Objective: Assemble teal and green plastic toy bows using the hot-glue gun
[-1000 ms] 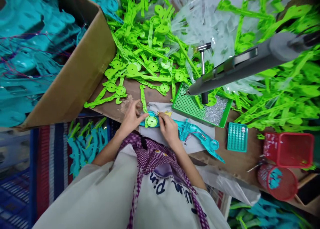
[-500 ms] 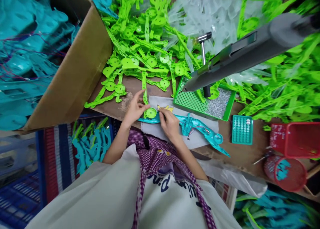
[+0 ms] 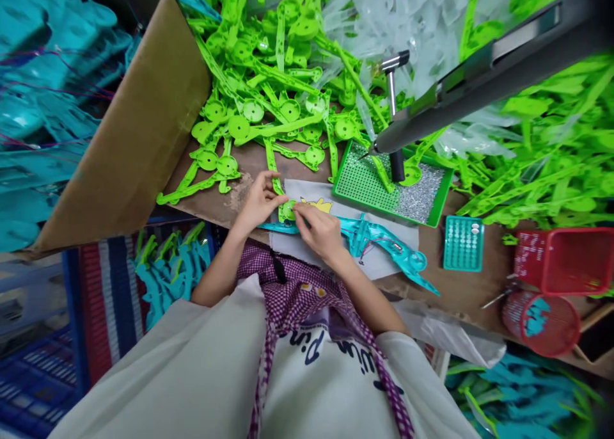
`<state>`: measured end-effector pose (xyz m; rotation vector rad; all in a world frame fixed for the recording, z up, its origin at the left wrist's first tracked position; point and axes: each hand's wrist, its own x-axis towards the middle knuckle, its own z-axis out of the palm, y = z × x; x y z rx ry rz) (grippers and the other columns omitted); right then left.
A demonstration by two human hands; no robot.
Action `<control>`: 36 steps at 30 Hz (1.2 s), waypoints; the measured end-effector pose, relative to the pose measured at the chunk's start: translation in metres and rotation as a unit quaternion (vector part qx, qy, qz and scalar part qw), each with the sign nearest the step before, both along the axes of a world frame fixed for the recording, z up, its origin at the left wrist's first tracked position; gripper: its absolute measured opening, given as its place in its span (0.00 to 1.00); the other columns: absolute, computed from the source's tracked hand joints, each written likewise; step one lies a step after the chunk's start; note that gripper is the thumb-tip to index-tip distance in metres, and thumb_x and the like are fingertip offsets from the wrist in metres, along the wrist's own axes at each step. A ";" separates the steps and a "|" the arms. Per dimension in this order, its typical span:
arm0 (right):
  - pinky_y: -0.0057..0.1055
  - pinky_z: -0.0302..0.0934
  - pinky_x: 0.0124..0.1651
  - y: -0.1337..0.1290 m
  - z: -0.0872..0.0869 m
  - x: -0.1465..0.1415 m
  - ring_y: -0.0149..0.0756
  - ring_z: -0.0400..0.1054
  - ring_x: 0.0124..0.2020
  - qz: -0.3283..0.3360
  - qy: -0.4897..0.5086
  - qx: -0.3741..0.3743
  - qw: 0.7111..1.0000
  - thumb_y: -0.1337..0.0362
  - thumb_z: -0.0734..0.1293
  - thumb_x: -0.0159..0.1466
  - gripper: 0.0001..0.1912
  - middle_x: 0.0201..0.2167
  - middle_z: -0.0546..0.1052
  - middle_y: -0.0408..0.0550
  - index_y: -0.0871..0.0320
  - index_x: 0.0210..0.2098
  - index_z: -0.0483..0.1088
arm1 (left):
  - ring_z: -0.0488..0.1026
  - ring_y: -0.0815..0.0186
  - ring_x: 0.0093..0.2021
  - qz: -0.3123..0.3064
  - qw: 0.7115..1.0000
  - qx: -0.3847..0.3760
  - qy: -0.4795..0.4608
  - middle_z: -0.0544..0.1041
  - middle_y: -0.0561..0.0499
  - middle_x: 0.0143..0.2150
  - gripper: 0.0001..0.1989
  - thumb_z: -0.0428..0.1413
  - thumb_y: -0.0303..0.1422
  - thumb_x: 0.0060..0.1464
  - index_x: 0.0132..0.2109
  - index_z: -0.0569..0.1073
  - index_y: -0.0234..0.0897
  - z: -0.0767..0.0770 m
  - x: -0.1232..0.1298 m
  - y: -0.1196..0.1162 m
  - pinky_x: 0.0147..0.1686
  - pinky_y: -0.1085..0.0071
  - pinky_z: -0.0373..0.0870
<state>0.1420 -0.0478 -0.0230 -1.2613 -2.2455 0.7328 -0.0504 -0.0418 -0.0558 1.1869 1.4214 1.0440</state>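
Observation:
A long green plastic part [image 3: 287, 211] with a round disc end lies over the left end of a translucent blue part [image 3: 367, 235], on a white cloth [image 3: 378, 269]. My left hand [image 3: 261, 200] has its fingers closed around the green part's arm, just left of the disc. With thumb and fingers pinched together, my right hand [image 3: 319, 230] is at the disc's right side; whatever is between the fingertips is too small to make out. Thin dark wires show on the blue part.
A green tray [image 3: 369, 192] of small metal pieces, with a hammer [image 3: 393, 100] across it, stands beyond the cloth under a grey pen-shaped tool [image 3: 460, 87]. Green parts pile up behind. A cardboard box [image 3: 139, 119] is left; a teal tray [image 3: 463, 244] and red baskets [image 3: 578, 260] are right.
My right hand has moved left, from beside the disc onto its edge. My left hand has shifted slightly and its fingers have closed in on the green part. The view has shifted a little.

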 end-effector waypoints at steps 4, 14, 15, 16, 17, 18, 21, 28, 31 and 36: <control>0.37 0.72 0.46 -0.005 -0.004 0.001 0.41 0.80 0.41 -0.004 0.003 -0.081 0.997 0.59 0.59 0.71 0.17 0.44 0.84 0.52 0.55 0.47 0.78 | 0.75 0.71 0.31 0.026 0.999 -0.009 0.034 0.69 0.53 0.40 0.28 0.64 0.46 0.55 0.57 0.65 0.43 -0.004 -0.003 -0.010 0.29 0.76 0.72; 0.32 0.61 0.35 0.042 0.061 0.008 0.35 0.71 0.30 -0.096 0.070 -0.092 0.989 0.55 0.61 0.71 0.15 0.30 0.79 0.46 0.55 0.44 0.77 | 0.71 0.54 0.55 -0.021 0.961 0.025 0.275 0.68 0.42 0.53 0.22 0.59 0.42 0.62 0.58 0.70 0.39 0.027 0.017 -0.041 0.58 0.55 0.69; 0.31 0.58 0.33 0.050 0.060 0.002 0.34 0.70 0.28 -0.082 0.049 -0.098 0.991 0.54 0.62 0.70 0.15 0.27 0.78 0.44 0.55 0.42 0.77 | 0.68 0.52 0.60 -0.021 0.958 0.030 0.283 0.66 0.41 0.57 0.22 0.60 0.43 0.61 0.58 0.71 0.39 0.029 0.017 -0.043 0.61 0.53 0.66; 0.30 0.56 0.32 0.056 0.057 -0.003 0.33 0.69 0.26 -0.065 0.031 -0.105 0.992 0.54 0.63 0.70 0.15 0.25 0.77 0.43 0.55 0.42 0.78 | 0.65 0.51 0.63 -0.017 0.957 0.038 0.286 0.64 0.40 0.60 0.23 0.61 0.44 0.60 0.57 0.71 0.39 0.030 0.016 -0.045 0.62 0.52 0.65; 0.30 0.55 0.32 0.061 0.054 -0.007 0.33 0.69 0.27 -0.038 0.016 -0.109 0.993 0.53 0.63 0.70 0.15 0.25 0.77 0.43 0.54 0.41 0.78 | 0.64 0.50 0.65 -0.007 0.958 0.048 0.283 0.63 0.39 0.61 0.24 0.62 0.45 0.59 0.58 0.71 0.39 0.030 0.014 -0.045 0.63 0.52 0.65; 0.30 0.55 0.34 0.063 0.051 -0.012 0.33 0.69 0.28 0.000 0.001 -0.108 0.994 0.54 0.63 0.70 0.15 0.26 0.78 0.43 0.54 0.41 0.78 | 0.65 0.50 0.64 0.009 0.960 0.059 0.273 0.64 0.39 0.62 0.25 0.62 0.45 0.58 0.58 0.71 0.40 0.031 0.010 -0.045 0.62 0.53 0.67; 0.32 0.56 0.41 0.060 0.048 -0.019 0.35 0.72 0.34 0.142 -0.050 -0.087 0.985 0.58 0.63 0.71 0.13 0.34 0.81 0.46 0.54 0.39 0.77 | 0.74 0.57 0.54 0.049 0.971 0.097 0.215 0.73 0.42 0.57 0.25 0.61 0.44 0.60 0.61 0.70 0.42 0.037 0.000 -0.039 0.53 0.58 0.74; 0.34 0.60 0.44 0.062 0.042 -0.019 0.36 0.73 0.37 0.186 0.027 -0.174 0.967 0.52 0.62 0.71 0.18 0.35 0.81 0.47 0.55 0.38 0.79 | 0.80 0.65 0.33 0.094 0.987 0.097 0.086 0.83 0.49 0.33 0.15 0.61 0.45 0.60 0.38 0.82 0.37 0.040 0.002 -0.034 0.36 0.68 0.78; 0.33 0.63 0.43 0.071 0.037 -0.019 0.36 0.74 0.37 0.176 0.070 -0.244 0.951 0.48 0.63 0.69 0.20 0.34 0.82 0.46 0.56 0.37 0.79 | 0.80 0.64 0.33 0.139 0.972 0.140 0.131 0.83 0.50 0.33 0.15 0.60 0.47 0.60 0.39 0.82 0.39 0.027 0.004 -0.034 0.37 0.66 0.79; 0.48 0.55 0.59 0.069 0.045 -0.025 0.46 0.72 0.54 0.130 -0.030 -0.119 0.984 0.56 0.63 0.71 0.13 0.49 0.81 0.50 0.51 0.45 0.79 | 0.80 0.65 0.37 0.087 0.930 0.245 0.261 0.84 0.51 0.36 0.10 0.59 0.42 0.63 0.40 0.83 0.44 0.010 -0.007 -0.030 0.41 0.64 0.78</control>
